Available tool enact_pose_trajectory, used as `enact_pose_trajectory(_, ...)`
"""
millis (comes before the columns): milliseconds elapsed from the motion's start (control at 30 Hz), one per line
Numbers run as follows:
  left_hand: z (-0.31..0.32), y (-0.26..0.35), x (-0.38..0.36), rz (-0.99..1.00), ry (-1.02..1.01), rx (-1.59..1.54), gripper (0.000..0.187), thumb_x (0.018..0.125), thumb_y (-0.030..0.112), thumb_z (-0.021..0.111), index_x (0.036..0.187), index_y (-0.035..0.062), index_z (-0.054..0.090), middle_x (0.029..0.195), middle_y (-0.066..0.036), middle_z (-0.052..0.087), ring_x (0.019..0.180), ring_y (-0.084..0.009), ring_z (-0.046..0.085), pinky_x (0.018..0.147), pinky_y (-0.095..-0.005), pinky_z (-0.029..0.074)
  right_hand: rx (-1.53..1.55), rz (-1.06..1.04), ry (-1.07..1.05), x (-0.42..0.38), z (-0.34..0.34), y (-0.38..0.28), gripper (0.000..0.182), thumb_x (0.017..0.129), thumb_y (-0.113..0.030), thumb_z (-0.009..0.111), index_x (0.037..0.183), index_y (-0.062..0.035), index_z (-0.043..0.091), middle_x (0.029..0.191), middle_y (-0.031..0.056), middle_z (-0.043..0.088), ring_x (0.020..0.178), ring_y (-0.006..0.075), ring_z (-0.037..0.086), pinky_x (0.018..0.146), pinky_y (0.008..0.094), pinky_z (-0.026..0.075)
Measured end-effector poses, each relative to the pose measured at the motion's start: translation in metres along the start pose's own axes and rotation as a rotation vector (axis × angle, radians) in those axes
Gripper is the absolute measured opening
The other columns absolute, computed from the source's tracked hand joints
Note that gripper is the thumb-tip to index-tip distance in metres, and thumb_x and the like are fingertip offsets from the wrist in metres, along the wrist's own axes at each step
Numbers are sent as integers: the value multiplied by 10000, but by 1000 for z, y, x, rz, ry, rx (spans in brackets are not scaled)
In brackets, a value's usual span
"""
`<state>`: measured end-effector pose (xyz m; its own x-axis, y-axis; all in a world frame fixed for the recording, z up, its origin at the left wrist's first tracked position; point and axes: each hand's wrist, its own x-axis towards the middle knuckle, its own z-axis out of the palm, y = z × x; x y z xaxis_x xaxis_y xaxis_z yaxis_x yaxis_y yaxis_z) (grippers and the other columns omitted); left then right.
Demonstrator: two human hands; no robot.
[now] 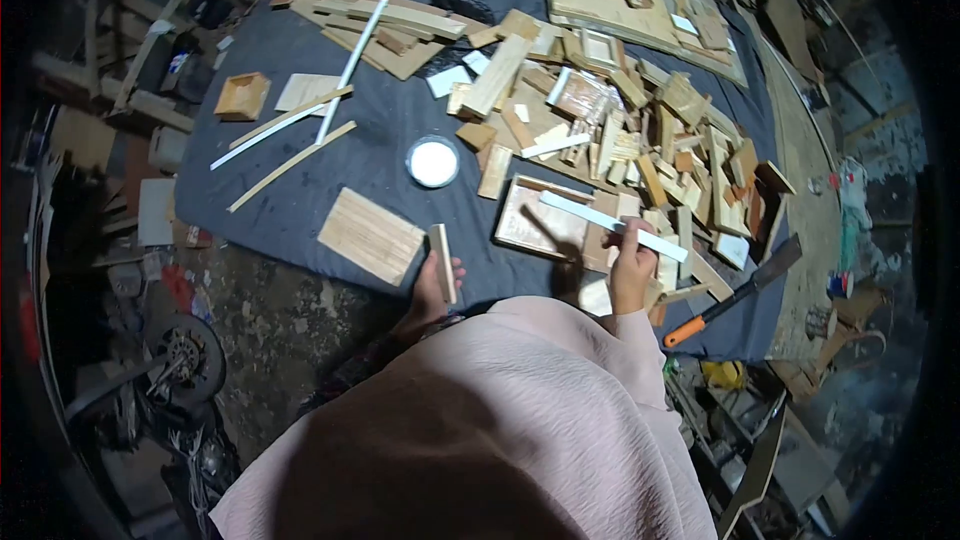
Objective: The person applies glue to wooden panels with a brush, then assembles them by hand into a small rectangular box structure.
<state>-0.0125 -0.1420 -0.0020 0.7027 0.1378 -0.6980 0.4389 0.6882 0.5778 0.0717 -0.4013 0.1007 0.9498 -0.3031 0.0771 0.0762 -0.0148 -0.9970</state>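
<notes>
My left hand [431,292], low at the table's front edge, is closed on a short wood strip [444,258] held upright. Just left of it a flat rectangular wood board [371,236] lies on the dark cloth. A long white strip [592,216] is pinched in my right hand [631,266] and slants across the view. Beneath the strip's left end sits a shallow wooden tray [509,227] with raised sides, partly in the shadow of my right hand. A round tub of white paste [433,162] stands between the board and the wood pile.
A heap of wood offcuts [640,140] covers the table's right side. A large blade with an orange handle [735,295] lies at the right edge. Thin strips [290,168] and a small wooden box [243,97] are on the left. Long planks [390,15] lie farther back.
</notes>
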Motion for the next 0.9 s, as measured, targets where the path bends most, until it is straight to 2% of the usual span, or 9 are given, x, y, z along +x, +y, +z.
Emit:
enact_pose_trajectory(100, 0, 13, -12, 47, 8, -43, 433, 827, 452, 364, 1015, 70, 443, 824, -47, 515, 717, -167, 516, 613, -291, 407, 46, 97, -233, -13, 57, 4, 134, 822, -124, 517, 888, -8, 523, 756, 48, 538, 629, 89, 508, 566, 208, 421)
enact_pose_trajectory(167, -6, 21, -16, 79, 23, -38, 428, 831, 442, 363, 1031, 70, 434, 834, -51, 511, 727, -167, 512, 617, -291, 406, -86, -11, -272, -18, 96, 17, 156, 815, -134, 521, 896, -2, 544, 730, 54, 544, 673, 118, 523, 618, 238, 435)
enact_pose_trajectory(300, -25, 34, -20, 100, 28, -52, 417, 845, 416, 345, 1061, 66, 418, 859, -54, 499, 746, -170, 500, 633, -290, 401, -236, -381, -443, -19, 159, 15, 103, 755, -64, 560, 836, -4, 581, 814, 140, 590, 753, 266, 569, 678, 314, 444)
enact_pose_trajectory(333, -29, 36, -20, 112, 28, -67, 415, 848, 414, 339, 1062, 67, 417, 859, -52, 498, 743, -172, 500, 636, -290, 401, -329, -596, -490, -14, 170, 22, 83, 751, -62, 552, 805, -8, 584, 802, 147, 586, 753, 301, 559, 684, 332, 444)
enact_pose_trajectory(467, -48, 42, -16, 100, 84, -118, 376, 849, 408, 359, 1001, 85, 477, 840, -34, 507, 707, -155, 492, 599, -269, 380, -326, -472, -515, -17, 188, 47, 90, 759, -94, 546, 796, -15, 571, 793, 151, 583, 755, 314, 550, 673, 344, 438)
enact_pose_trajectory(533, -56, 46, -17, 71, 112, -118, 390, 840, 425, 367, 1000, 86, 474, 840, -30, 506, 712, -153, 492, 601, -262, 381, -318, -285, -176, -18, 190, 55, 95, 784, -101, 519, 795, -20, 567, 743, 150, 581, 681, 287, 558, 623, 345, 441)
enact_pose_trajectory(600, -69, 48, -14, 37, 29, -72, 391, 837, 441, 357, 978, 90, 456, 836, -27, 510, 754, -163, 494, 665, -289, 384, -70, 23, -24, -21, 183, 50, 153, 826, -144, 492, 794, -1, 537, 614, 72, 534, 521, 128, 500, 483, 271, 419)
enact_pose_trajectory(667, -72, 50, -13, 36, 43, -76, 392, 836, 441, 360, 974, 87, 456, 838, -27, 511, 751, -164, 495, 657, -287, 386, 290, 260, 55, -18, 176, 64, 177, 830, -169, 500, 831, 7, 510, 617, 59, 525, 518, 107, 490, 466, 231, 405)
enact_pose_trajectory(900, -66, 54, -2, 5, -61, -67, 384, 832, 442, 376, 956, 91, 468, 822, -18, 517, 727, -146, 503, 615, -261, 387, 443, 370, 53, -25, 168, 69, 171, 829, -168, 506, 881, -7, 482, 661, 82, 542, 541, 133, 529, 479, 225, 439)
